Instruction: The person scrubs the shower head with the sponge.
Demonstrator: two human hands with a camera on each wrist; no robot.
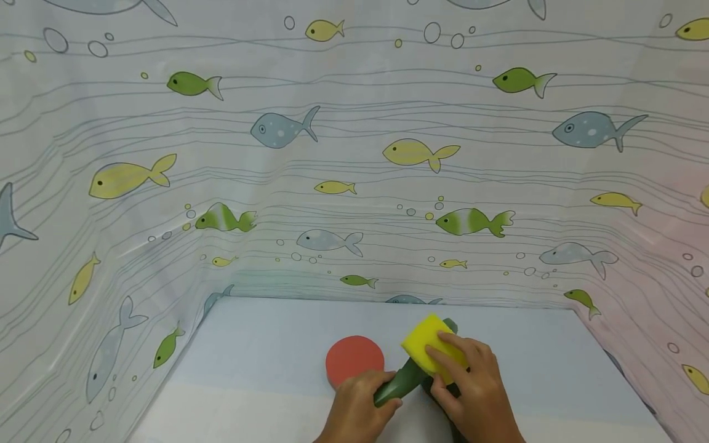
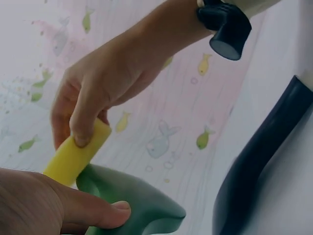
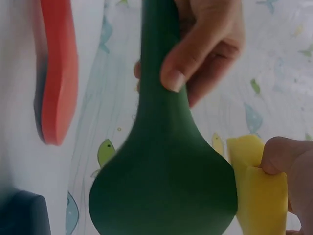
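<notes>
Near the front edge of the pale tabletop (image 1: 266,357), the left hand (image 1: 360,406) curls its fingers and thumb round the narrow neck of a dark green vase (image 1: 396,384), held low and tilted over the surface. The right hand (image 1: 471,384) pinches a yellow sponge (image 1: 429,344) between thumb and fingers and presses it against the vase's wide end. A flat red disc (image 1: 354,360) lies on the tabletop just left of the vase, apart from both hands.

Judging by the grip, the step in hand is wiping the vase with the sponge. A further stroke would seem to call for the left hand to keep the neck steady, or turn it, while the sponge slides over a fresh part of the green surface.

From the right wrist, the vase's full shape shows, its bulb flaring from a slim neck, with the sponge touching its side; the head view hides this behind the hands. From the left wrist, a dark blue curved object (image 2: 259,161) appears beside the vase; what it is cannot be told.
</notes>
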